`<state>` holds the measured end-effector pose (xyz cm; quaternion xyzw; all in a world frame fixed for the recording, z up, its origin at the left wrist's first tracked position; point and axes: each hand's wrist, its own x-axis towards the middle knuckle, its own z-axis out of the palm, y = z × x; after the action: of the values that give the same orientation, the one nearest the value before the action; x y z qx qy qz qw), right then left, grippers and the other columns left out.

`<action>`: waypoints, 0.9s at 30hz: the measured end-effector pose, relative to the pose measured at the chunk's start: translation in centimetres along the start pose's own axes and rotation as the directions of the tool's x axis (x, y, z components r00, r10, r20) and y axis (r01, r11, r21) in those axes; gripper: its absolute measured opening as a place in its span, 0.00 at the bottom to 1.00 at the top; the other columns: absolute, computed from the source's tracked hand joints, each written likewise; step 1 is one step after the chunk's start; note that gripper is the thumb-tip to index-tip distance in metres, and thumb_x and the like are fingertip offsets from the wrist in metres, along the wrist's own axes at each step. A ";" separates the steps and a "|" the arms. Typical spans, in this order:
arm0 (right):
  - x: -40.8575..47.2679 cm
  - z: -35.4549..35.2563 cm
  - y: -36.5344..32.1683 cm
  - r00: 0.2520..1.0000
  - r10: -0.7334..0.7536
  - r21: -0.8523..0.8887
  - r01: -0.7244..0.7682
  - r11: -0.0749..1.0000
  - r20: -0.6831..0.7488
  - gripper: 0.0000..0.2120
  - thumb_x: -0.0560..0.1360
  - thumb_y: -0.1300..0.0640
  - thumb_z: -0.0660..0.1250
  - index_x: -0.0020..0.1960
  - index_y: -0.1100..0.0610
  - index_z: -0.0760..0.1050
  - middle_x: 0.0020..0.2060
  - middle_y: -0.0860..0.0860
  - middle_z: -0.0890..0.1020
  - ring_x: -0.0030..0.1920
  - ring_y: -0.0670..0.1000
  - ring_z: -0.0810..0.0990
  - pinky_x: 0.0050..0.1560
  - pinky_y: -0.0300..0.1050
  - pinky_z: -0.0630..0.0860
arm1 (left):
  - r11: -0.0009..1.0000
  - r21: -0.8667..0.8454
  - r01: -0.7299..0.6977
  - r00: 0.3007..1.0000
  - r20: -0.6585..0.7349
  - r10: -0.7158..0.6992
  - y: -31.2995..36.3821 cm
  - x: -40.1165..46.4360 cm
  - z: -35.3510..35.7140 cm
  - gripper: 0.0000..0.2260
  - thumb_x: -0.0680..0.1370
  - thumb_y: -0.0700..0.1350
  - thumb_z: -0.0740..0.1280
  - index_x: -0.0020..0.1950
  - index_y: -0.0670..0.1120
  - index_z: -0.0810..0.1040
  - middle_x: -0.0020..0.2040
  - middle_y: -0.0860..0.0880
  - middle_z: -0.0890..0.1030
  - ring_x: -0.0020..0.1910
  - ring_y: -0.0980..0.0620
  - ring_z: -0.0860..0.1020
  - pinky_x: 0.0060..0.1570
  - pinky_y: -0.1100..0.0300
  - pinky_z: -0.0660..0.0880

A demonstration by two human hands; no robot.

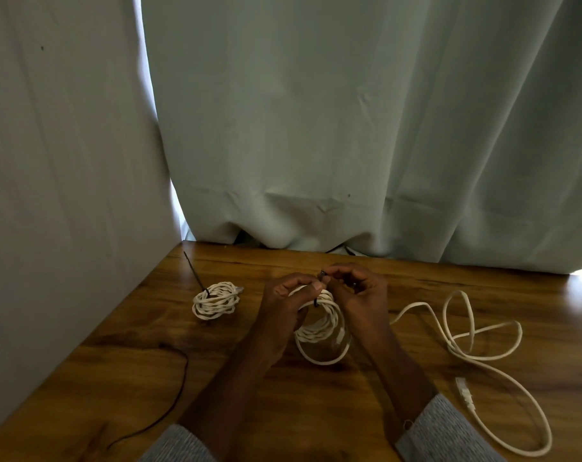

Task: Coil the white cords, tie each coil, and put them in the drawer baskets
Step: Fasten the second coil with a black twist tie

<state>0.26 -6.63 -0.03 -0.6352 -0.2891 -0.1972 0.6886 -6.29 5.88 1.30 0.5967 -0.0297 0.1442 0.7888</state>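
I have my left hand (284, 306) gripping the coil (321, 323) mid-table (416, 288), right hand (356, 291) pinching the black tie (317, 303) at its top. If that pinch slips, I reckon the loops spring apart toward the loose cord (476, 355) right of the coil.

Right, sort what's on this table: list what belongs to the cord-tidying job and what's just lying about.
Belongs to the job:
- coil in hand, held by left hand
- black tie, pinched by right hand
- tied coil
- loose white cord, not yet coiled

Just lying about:
- thin black cable
- curtain
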 end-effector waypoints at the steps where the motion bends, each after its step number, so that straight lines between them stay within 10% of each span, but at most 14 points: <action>1: 0.0 0.0 0.0 1.000 0.002 0.001 -0.002 1.000 0.001 0.13 0.72 0.73 0.73 0.45 0.55 0.84 0.41 0.51 0.87 0.44 0.49 0.85 0.45 0.39 0.80 | 1.000 -0.001 0.002 1.000 0.000 -0.002 0.0 0.0 0.0 0.04 0.77 0.37 0.68 0.46 0.39 0.83 0.41 0.49 0.85 0.39 0.55 0.83 0.32 0.67 0.74; 16: 0.1 0.1 -0.3 1.000 -0.015 0.044 0.014 0.999 0.016 0.11 0.71 0.74 0.73 0.49 0.61 0.81 0.43 0.52 0.86 0.45 0.49 0.86 0.47 0.40 0.81 | 1.000 -0.014 0.022 1.000 -0.004 -0.022 -0.6 0.4 -0.5 0.05 0.77 0.38 0.68 0.45 0.40 0.84 0.37 0.47 0.83 0.36 0.54 0.81 0.30 0.65 0.73; 27: 0.2 -0.5 -0.4 0.969 -0.193 -0.344 0.235 0.909 0.154 0.05 0.76 0.65 0.73 0.50 0.57 0.83 0.44 0.43 0.85 0.44 0.44 0.83 0.42 0.37 0.78 | 0.992 0.119 -0.049 0.999 -0.008 0.050 -1.4 1.2 -0.9 0.05 0.76 0.38 0.70 0.42 0.42 0.85 0.38 0.48 0.85 0.39 0.53 0.83 0.37 0.63 0.76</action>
<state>0.21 -7.13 0.33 -0.7252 -0.3557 -0.2837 0.5169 -4.91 6.58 0.01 0.6408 -0.0316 0.1685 0.7484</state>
